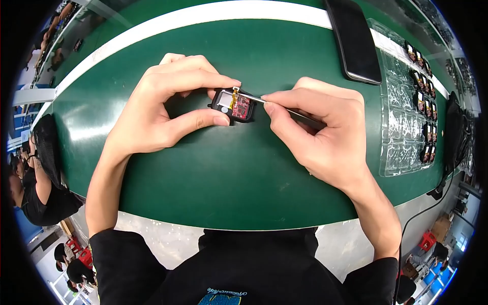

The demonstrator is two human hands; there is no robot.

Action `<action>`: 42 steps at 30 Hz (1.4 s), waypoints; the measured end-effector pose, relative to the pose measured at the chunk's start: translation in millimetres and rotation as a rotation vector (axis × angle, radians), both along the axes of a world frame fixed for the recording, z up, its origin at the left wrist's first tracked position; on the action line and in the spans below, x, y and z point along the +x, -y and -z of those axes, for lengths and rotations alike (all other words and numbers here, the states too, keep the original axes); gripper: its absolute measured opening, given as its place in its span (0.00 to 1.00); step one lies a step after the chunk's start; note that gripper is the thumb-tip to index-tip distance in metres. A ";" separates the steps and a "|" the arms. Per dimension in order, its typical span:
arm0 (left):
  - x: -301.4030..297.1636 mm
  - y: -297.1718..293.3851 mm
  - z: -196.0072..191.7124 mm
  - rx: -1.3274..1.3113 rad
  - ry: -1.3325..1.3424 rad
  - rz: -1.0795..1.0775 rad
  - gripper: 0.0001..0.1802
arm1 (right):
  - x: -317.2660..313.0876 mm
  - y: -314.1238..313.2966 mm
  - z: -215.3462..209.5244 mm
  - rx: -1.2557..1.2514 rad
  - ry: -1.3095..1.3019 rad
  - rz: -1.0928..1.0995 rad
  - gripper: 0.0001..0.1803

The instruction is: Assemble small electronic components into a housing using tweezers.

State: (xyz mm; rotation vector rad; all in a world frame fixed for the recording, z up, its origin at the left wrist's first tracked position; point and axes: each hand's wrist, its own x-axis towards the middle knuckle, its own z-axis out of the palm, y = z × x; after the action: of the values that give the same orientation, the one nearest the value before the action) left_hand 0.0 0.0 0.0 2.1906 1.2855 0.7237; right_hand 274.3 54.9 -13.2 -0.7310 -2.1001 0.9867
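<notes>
A small black device housing (248, 116) with a red circuit board (241, 107) and a silvery rectangular part sits at the middle of the green table. My left hand (170, 101) grips it from the left, thumb along its near edge and index finger on its far edge. Between the thumb and fingers of my right hand (325, 124) are thin metal tweezers (258, 99). Their tip reaches the top of the board, by a small yellowish flex cable (235, 93). Whether the tweezer tips pinch the cable is too small to tell.
A black smartphone (356, 43) lies at the far right. Beside it a clear plastic tray (401, 117) holds several similar small devices along its right side. A black cable (424, 208) hangs at the right table edge. Another person (43, 188) sits at the left.
</notes>
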 end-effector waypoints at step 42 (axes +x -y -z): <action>-11.5 -2.9 0.2 -0.066 0.024 0.019 0.29 | 1.7 1.1 1.2 0.034 -0.022 -0.005 0.09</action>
State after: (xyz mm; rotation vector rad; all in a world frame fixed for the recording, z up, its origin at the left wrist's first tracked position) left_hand -11.5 2.9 -0.2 2.1317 1.2576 0.6886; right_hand 276.0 53.8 -14.5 -0.6947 -2.0958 0.9550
